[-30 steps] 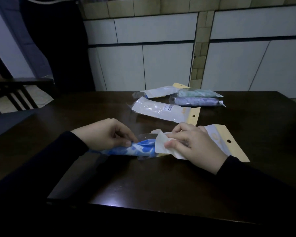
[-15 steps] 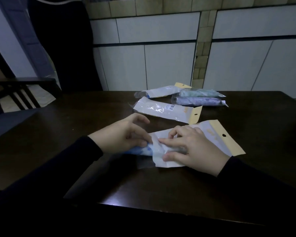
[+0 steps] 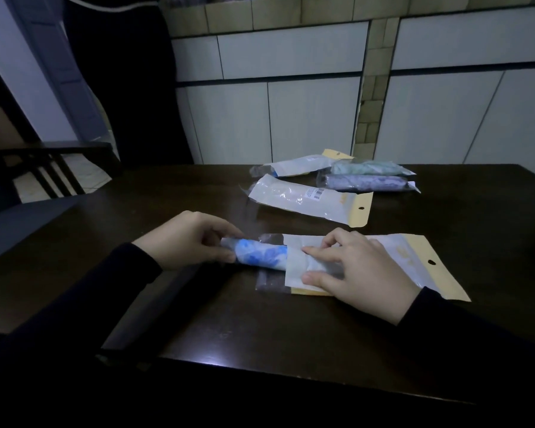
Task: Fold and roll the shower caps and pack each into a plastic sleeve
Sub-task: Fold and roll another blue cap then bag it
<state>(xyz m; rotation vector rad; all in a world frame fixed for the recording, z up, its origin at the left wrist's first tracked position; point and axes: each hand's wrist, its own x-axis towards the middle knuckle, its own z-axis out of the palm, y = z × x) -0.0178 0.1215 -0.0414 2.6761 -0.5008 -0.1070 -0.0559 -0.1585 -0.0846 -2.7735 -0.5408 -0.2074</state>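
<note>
While the left hand (image 3: pixel 192 242) pinches the near end of the rolled blue shower cap (image 3: pixel 260 257) between thumb and curled fingers, the roll lies on the dark surface (image 3: pixel 260 329) with its far end inside the plastic sleeve (image 3: pixel 396 257). The right hand (image 3: pixel 359 273) pinches the sleeve's open mouth (its yellow header points right). Behind lie four filled sleeves (image 3: pixel 309 199).
</note>
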